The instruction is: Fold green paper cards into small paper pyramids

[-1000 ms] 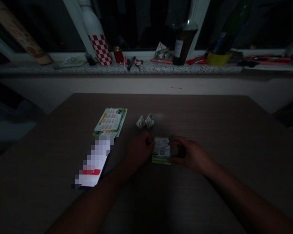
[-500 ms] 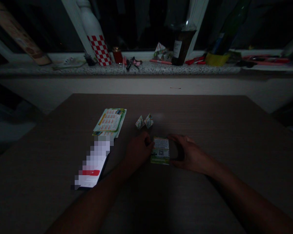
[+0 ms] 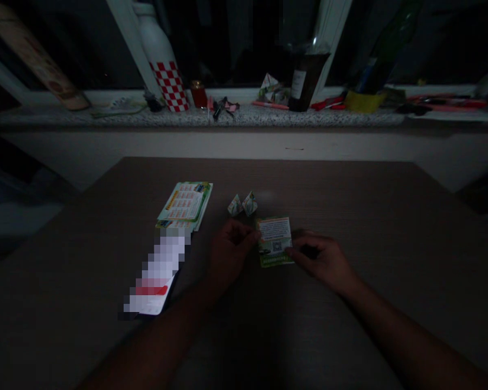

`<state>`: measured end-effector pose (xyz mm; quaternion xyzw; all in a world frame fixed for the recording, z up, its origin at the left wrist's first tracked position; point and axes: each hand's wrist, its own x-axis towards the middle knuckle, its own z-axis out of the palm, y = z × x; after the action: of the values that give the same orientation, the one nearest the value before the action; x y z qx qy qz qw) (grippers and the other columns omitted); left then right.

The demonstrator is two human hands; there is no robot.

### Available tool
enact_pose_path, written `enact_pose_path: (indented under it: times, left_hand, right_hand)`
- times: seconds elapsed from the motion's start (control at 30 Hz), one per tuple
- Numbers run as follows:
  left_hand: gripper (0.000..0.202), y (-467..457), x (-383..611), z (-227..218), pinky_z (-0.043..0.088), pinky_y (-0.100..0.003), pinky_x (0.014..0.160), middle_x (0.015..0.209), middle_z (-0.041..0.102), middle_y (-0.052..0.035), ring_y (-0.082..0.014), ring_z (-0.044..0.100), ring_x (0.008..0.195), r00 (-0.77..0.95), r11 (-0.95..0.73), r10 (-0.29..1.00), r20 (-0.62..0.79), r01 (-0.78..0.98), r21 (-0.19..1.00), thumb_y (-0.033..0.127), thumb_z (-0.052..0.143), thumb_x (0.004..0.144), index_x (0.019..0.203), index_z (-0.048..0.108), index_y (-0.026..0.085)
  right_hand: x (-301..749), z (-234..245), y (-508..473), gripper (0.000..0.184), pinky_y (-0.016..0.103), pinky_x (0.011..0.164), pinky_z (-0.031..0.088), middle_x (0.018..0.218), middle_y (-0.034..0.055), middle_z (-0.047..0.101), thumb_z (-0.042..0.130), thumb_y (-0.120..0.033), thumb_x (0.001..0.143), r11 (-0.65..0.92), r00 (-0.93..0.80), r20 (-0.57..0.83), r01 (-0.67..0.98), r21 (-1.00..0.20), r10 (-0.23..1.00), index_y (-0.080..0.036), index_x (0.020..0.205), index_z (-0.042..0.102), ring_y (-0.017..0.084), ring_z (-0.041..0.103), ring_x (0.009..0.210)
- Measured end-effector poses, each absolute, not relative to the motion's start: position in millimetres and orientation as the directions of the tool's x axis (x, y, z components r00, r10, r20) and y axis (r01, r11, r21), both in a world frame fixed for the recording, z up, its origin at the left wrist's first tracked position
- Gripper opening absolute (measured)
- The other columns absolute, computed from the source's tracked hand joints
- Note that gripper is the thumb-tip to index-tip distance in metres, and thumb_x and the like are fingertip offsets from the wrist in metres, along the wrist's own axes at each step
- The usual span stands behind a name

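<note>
green paper (image 3: 273, 229): QR code (image 3: 276, 247) | all lettering: illegible

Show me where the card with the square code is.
In the head view, the card is just right of centre, between the left hand and the right hand, nearer than the folded paper.

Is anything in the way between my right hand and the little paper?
No, nothing visible is between them: your right hand has its thumb at the paper's right edge. Your left hand is at the opposite edge.
</note>
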<state>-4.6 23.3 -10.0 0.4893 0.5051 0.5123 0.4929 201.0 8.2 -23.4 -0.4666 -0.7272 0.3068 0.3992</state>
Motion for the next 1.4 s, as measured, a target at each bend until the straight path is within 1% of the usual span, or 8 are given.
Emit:
enact_pose_path:
  times: [0.13,0.27,0.37,0.47,0.6,0.83,1.23,1.4]
  left_hand:
    - [0.021,22.0,-4.1,-13.8,0.047,-0.025,0.066,0.076,0.060,0.0014,-0.0126,0.059,0.070,-0.012,-0.062,0.998,0.062,0.046,0.997,0.023,0.069,0.071,0.082,0.051,0.018]
    - [0.028,21.0,-7.4,-12.3,0.048,-0.028,0.069,0.085,0.061,-0.0003,-0.0139,0.058,0.073,0.002,-0.187,0.981,0.195,0.290,0.939,0.018,0.066,0.072,0.096,0.051,0.020]
    - [0.034,19.9,-12.4,-9.5,0.048,-0.035,0.077,0.096,0.059,-0.0044,-0.0185,0.057,0.086,0.104,-0.415,0.900,0.423,0.501,0.759,0.013,0.064,0.070,0.101,0.052,0.020]
    - [0.035,17.2,-15.5,-6.4,0.046,-0.040,0.088,0.110,0.055,-0.0084,-0.0226,0.053,0.104,0.323,-0.636,0.755,0.571,0.571,0.519,0.010,0.064,0.069,0.102,0.055,0.019]
    - [0.021,12.4,-12.0,-3.6,0.047,-0.037,0.086,0.104,0.059,-0.0069,-0.0197,0.055,0.098,0.479,-0.746,0.651,0.589,0.548,0.379,0.018,0.062,0.079,0.099,0.058,0.019]
    - [0.007,9.6,-5.4,-0.4,0.045,-0.036,0.079,0.094,0.064,-0.0058,-0.0182,0.057,0.088,0.553,-0.797,0.575,0.602,0.545,0.260,0.018,0.057,0.082,0.088,0.061,0.018]
    - [0.004,7.8,-1.1,5.6,0.043,-0.037,0.074,0.089,0.065,-0.0064,-0.0196,0.056,0.082,0.559,-0.805,0.521,0.645,0.574,0.152,0.018,0.058,0.078,0.081,0.060,0.016]
    - [0.004,7.8,1.3,5.9,0.042,-0.037,0.075,0.088,0.066,-0.0056,-0.0192,0.057,0.081,0.536,-0.786,0.542,0.648,0.597,0.164,0.019,0.056,0.076,0.076,0.059,0.017]
  right_hand:
    - [199.7,-25.5,5.6,0.006,0.033,0.066,0.050,0.077,0.0034,0.067,0.063,-0.025,0.081,0.397,-0.093,0.400,0.450,-0.800,0.912,-0.021,0.079,0.066,0.018,0.063,0.071]
    - [204.2,-22.4,6.9,0.007,0.036,0.072,0.049,0.081,0.0033,0.068,0.066,-0.018,0.078,0.585,-0.143,0.609,0.509,-0.631,0.781,-0.022,0.084,0.065,0.019,0.063,0.077]
    - [206.2,-18.1,7.3,0.013,0.038,0.075,0.047,0.085,0.0050,0.069,0.066,-0.014,0.077,0.683,-0.257,0.687,0.563,-0.466,0.680,-0.021,0.087,0.065,0.020,0.063,0.081]
    - [205.4,-15.2,6.3,0.014,0.039,0.077,0.046,0.086,0.0059,0.069,0.066,-0.013,0.078,0.708,-0.340,0.681,0.599,-0.374,0.648,-0.020,0.089,0.065,0.021,0.063,0.082]
    - [202.2,-13.4,3.9,0.013,0.039,0.079,0.046,0.087,0.0058,0.069,0.065,-0.014,0.079,0.721,-0.376,0.678,0.606,-0.336,0.632,-0.020,0.090,0.065,0.021,0.062,0.085]
    - [198.3,-10.8,0.3,0.016,0.041,0.081,0.046,0.088,0.0058,0.068,0.066,-0.014,0.078,0.766,-0.443,0.678,0.574,-0.289,0.587,-0.020,0.093,0.063,0.022,0.061,0.087]
    - [193.2,-7.5,-3.8,0.012,0.043,0.082,0.046,0.087,0.0059,0.067,0.065,-0.015,0.080,0.802,-0.484,0.698,0.554,-0.222,0.528,-0.017,0.092,0.062,0.021,0.059,0.086]
    - [189.8,-3.1,-5.9,0.006,0.041,0.081,0.046,0.082,0.0047,0.067,0.062,-0.014,0.081,0.814,-0.507,0.701,0.551,-0.184,0.501,-0.017,0.086,0.063,0.020,0.061,0.082]
